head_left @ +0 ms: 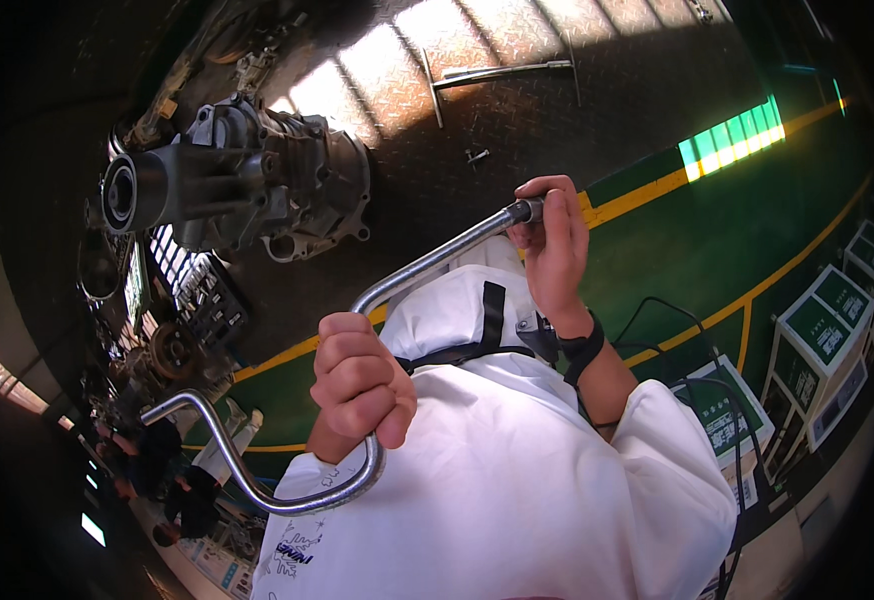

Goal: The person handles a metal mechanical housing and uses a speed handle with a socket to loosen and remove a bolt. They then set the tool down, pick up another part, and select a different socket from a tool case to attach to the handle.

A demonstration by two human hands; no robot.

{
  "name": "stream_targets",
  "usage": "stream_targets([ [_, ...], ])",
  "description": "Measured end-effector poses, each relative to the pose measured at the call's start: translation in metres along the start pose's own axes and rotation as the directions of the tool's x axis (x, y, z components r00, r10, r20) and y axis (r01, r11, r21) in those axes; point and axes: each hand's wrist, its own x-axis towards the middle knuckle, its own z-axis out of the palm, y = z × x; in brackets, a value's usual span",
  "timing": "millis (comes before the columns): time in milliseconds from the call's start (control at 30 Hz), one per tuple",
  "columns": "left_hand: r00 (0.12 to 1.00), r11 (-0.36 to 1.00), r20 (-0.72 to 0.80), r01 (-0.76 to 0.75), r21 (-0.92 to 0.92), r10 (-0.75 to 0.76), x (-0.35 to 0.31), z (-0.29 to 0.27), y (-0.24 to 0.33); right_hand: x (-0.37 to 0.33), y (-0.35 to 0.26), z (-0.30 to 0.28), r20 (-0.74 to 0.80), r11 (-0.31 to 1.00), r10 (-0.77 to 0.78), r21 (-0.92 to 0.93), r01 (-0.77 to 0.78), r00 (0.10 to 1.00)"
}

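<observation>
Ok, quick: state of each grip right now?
Left grip: closed, holding the cranked metal wrench by its bent middle.
Right grip: closed, thumb and fingers holding the wrench's straight end.

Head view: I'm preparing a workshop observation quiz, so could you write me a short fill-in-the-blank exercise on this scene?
1. The right hand is at one ____ of the bent metal bar.
2. The fist around the bar is the person's ____ hand.
3. The dark wristband is on the person's ____ side.
4. The lines on the green floor are ____.

Missing words: end; left; right; yellow.
</observation>
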Motion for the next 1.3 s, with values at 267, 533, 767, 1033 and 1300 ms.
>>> stream_targets([
  [267, 0.997, 0.997, 0.062, 0.058, -0.049, -0.055, 0.01, -0.009, -0.004, 0.005, 0.004, 0.001, 0.124, 0.946, -0.178, -0.251, 0.204, 0.976],
  [533, 0.997, 0.978, 0.005, 0.079, -0.192, -0.079, 0.02, -0.022, -0.002, 0.014, 0.011, 0.007, 0.248, 0.922, -0.211, -0.27, 0.277, 0.945],
  [767, 0.964, 0.952, -0.03, 0.257, -0.166, -0.265, 0.025, -0.042, 0.005, 0.015, 0.013, 0.021, 0.335, 0.868, -0.351, -0.233, 0.437, 0.875],
  [1033, 0.978, 0.973, -0.117, 0.151, -0.177, -0.173, 0.019, -0.046, 0.012, 0.005, 0.025, 0.033, 0.307, 0.868, -0.402, -0.17, 0.466, 0.862],
  [1300, 0.905, 0.913, -0.162, 0.366, -0.179, -0.394, 0.022, -0.061, 0.022, 0.006, 0.032, 0.043, 0.337, 0.879, -0.454, 0.017, 0.476, 0.825],
])
